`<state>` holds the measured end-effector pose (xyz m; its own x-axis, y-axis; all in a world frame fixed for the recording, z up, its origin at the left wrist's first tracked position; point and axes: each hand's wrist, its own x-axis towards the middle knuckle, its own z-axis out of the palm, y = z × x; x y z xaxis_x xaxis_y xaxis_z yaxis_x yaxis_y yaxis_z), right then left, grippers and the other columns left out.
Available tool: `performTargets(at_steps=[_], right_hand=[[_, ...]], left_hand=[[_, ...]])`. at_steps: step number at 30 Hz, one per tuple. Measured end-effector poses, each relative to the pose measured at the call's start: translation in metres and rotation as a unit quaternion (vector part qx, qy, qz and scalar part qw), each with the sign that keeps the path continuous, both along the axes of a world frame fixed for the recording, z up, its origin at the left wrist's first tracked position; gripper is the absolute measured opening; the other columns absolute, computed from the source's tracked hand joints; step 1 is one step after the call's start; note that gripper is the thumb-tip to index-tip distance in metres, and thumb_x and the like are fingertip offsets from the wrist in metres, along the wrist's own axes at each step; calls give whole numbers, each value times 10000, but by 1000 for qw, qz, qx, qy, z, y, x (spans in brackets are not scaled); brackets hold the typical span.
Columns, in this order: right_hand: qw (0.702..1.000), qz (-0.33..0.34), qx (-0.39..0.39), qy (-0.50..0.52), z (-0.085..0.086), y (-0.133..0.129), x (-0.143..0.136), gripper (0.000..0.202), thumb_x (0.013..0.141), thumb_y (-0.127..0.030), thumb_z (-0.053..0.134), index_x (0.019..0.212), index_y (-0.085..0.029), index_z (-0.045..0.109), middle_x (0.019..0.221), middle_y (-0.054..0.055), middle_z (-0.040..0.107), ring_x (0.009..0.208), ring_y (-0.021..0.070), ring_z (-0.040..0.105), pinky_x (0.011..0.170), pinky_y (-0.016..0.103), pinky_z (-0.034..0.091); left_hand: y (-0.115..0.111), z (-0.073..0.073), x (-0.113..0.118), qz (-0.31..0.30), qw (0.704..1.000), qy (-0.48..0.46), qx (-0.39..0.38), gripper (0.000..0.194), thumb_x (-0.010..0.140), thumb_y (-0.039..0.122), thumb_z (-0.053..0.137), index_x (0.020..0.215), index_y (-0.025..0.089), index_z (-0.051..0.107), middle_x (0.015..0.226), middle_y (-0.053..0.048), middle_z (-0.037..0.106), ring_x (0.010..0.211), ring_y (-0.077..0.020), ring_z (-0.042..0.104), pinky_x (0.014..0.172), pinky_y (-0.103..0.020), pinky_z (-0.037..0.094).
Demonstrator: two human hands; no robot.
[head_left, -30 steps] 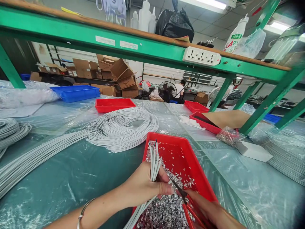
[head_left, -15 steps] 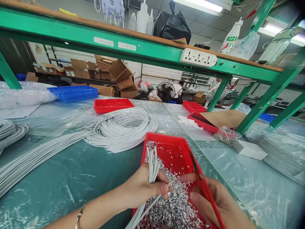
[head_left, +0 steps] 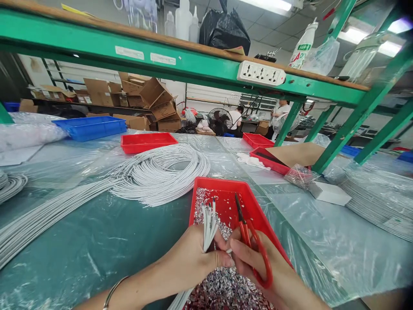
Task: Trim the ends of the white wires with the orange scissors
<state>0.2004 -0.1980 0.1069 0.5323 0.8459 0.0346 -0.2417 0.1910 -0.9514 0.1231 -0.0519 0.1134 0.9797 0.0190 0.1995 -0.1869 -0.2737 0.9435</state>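
Note:
A bundle of white cables (head_left: pixel 209 232) is gripped in my left hand (head_left: pixel 196 254), their cut ends pointing up. One cable end sticks out between its thumb and forefinger. My right hand (head_left: pixel 254 258) meets it there, thumb and fingertips pinching at that end. Red-handled scissors (head_left: pixel 247 232) are held in the same right hand, blades pointing up and away. Both hands are over a red tray (head_left: pixel 237 185) strewn with shiny silver scraps (head_left: pixel 226 288). Part of the pinched cable end is hidden by the fingers.
A large coil of white cable (head_left: pixel 161 176) lies beyond my left hand. Behind it are a red tray (head_left: pixel 148 142) and a blue tray (head_left: pixel 90 128). A green shelf frame (head_left: pixel 193 64) with a power strip (head_left: pixel 261 74) crosses above. A white box (head_left: pixel 329 193) lies to the right.
My right hand has moved left to the cable end at my left fingertips. The scissors have swung with it, now over the tray's middle. The view has shifted slightly.

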Motion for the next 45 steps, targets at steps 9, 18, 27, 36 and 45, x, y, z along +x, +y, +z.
performTargets(at_steps=[9, 18, 27, 36, 45], right_hand=[[996, 43, 55, 58, -11, 8, 3, 371, 808, -378, 614, 588, -111, 479, 391, -71, 329, 344, 13, 193, 457, 204, 181], [989, -66, -11, -132, 1, 1, -1, 181, 697, -294, 713, 724, -132, 638, 559, -8, 535, 451, 46, 233, 425, 201, 154], [989, -106, -49, -95, 3, 0, -2, 203, 615, -215, 762, 747, -125, 636, 547, -39, 449, 478, 34, 268, 453, 164, 169], [980, -81, -28, -178, -4, 0, 2, 144, 682, -233, 703, 741, -119, 637, 585, -12, 520, 525, 73, 368, 509, 190, 279], [921, -142, -130, -339, -1, -15, 46, 224, 748, -317, 615, 807, -105, 572, 638, 22, 519, 610, 140, 475, 561, 235, 389]], left_hand=[[6, -4, 10, -109, 984, -6, -139, 249, 725, 311, 641, 639, 103, 535, 695, -44, 592, 635, -93, 507, 595, -214, 365], [8, -7, 11, -48, 990, 46, -123, 445, 636, 538, 657, 655, 112, 532, 565, -6, 547, 423, -38, 296, 444, -212, 199], [4, -7, 8, -19, 995, 9, -102, 284, 666, 321, 679, 652, 107, 492, 592, 17, 464, 573, -73, 385, 554, -216, 282], [7, -7, 11, -62, 983, 86, -151, 320, 631, 375, 691, 680, 111, 516, 568, 4, 524, 425, -32, 327, 416, -194, 204], [-5, -12, 7, 32, 983, 32, -179, 542, 766, 610, 464, 1005, 131, 381, 683, 29, 434, 549, -49, 397, 534, -197, 355]])
